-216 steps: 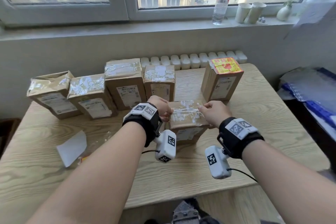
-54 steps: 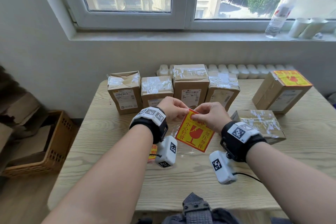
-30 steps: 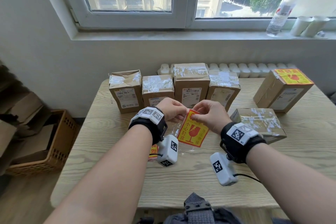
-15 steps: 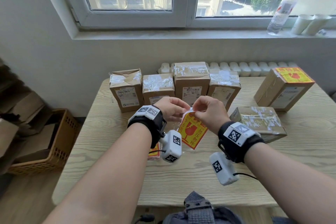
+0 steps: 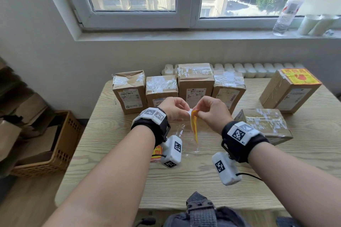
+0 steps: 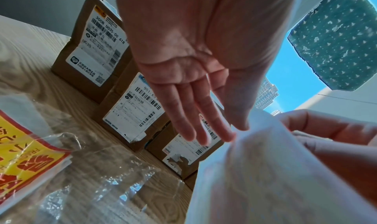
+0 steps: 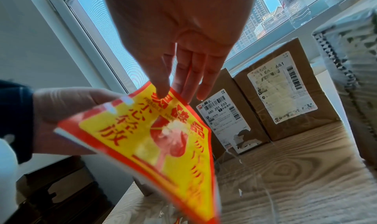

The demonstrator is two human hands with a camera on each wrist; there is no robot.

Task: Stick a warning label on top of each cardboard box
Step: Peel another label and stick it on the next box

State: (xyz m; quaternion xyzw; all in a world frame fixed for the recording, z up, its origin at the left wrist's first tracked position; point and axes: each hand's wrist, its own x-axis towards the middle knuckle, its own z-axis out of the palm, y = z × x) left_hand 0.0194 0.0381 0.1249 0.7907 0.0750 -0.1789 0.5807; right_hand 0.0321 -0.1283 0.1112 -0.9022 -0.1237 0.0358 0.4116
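Observation:
Over the middle of the table, both hands hold one red-and-yellow warning label (image 5: pixel 194 129) (image 7: pixel 153 139), which hangs edge-on. My left hand (image 5: pixel 186 109) pinches the white backing paper (image 6: pixel 265 163) at its top corner. My right hand (image 5: pixel 198 113) pinches the label's printed top corner between thumb and fingertips (image 7: pixel 163 90). Four taped cardboard boxes (image 5: pixel 195 83) stand in a row behind the hands. Another box (image 5: pixel 263 125) lies by my right wrist. At the far right stands a box (image 5: pixel 287 96) with a label (image 5: pixel 299 77) on its top.
A stack of spare labels (image 5: pixel 156 153) (image 6: pixel 26 147) lies in a clear plastic bag (image 5: pixel 186 134) under my left wrist. A brown basket (image 5: pixel 46 145) sits on the floor left of the wooden table (image 5: pixel 203 186). A bottle (image 5: pixel 289 9) and paper cups (image 5: pixel 313 24) stand on the windowsill.
The label has swung from facing me to hanging edge-on. Its white backing corner now shows, pulled left by my left hand. The boxes have not moved.

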